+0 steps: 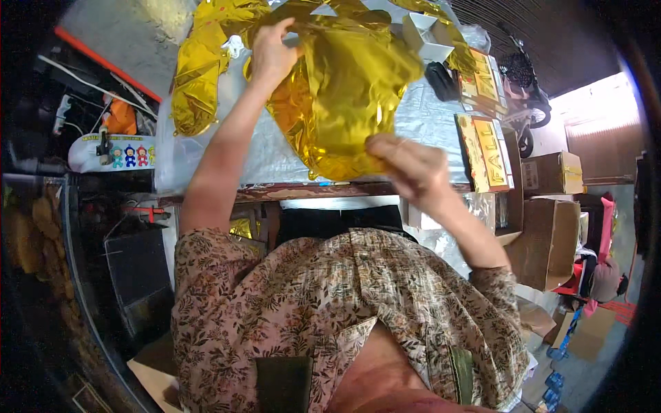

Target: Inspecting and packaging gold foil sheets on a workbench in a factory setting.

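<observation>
A large, flat, shiny gold foil balloon [351, 89] is stretched over the near part of the table, partly lifted and creased. At its upper left edge my left hand [273, 55] is closed on the foil, index finger and thumb showing. My right hand [416, 165] pinches the lower right edge near the table's front; motion blurs its fingers. More gold foil [196, 89] lies folded at the left, beside a small white crumpled piece [234, 46]. Further foil pieces lie behind the balloon, partly hidden by it.
The table [427, 110] has a whitish plastic cover. To the right are an open white box [428, 38], a dark object [441, 81] and flat printed boxes [487, 153]. Cardboard boxes [544, 244] stand beyond the right edge, and a skateboard [113, 153] sits at the left.
</observation>
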Demonstrator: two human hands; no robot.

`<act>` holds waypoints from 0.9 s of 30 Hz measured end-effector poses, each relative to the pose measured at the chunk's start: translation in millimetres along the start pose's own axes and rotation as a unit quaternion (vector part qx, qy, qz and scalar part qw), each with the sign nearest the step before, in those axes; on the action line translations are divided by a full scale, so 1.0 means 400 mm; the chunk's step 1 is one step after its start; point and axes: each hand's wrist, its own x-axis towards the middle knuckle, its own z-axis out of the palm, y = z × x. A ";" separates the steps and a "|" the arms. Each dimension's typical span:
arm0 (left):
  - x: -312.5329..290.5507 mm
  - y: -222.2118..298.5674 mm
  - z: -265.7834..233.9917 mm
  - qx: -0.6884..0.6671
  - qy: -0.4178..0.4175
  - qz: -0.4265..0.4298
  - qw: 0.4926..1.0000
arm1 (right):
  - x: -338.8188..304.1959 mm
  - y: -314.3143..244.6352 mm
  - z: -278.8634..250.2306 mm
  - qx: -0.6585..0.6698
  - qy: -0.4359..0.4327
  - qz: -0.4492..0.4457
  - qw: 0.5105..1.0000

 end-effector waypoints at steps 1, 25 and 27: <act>-0.033 -0.017 0.018 0.003 0.000 -0.003 1.000 | -0.003 -0.019 0.024 -0.021 0.012 -0.002 1.000; -0.196 -0.007 -0.032 -0.084 -0.095 0.021 0.992 | -0.050 0.005 0.166 -0.085 0.026 0.085 0.992; -0.213 -0.025 -0.039 -0.076 -0.102 0.074 0.989 | -0.049 0.005 0.167 -0.083 0.023 0.076 0.993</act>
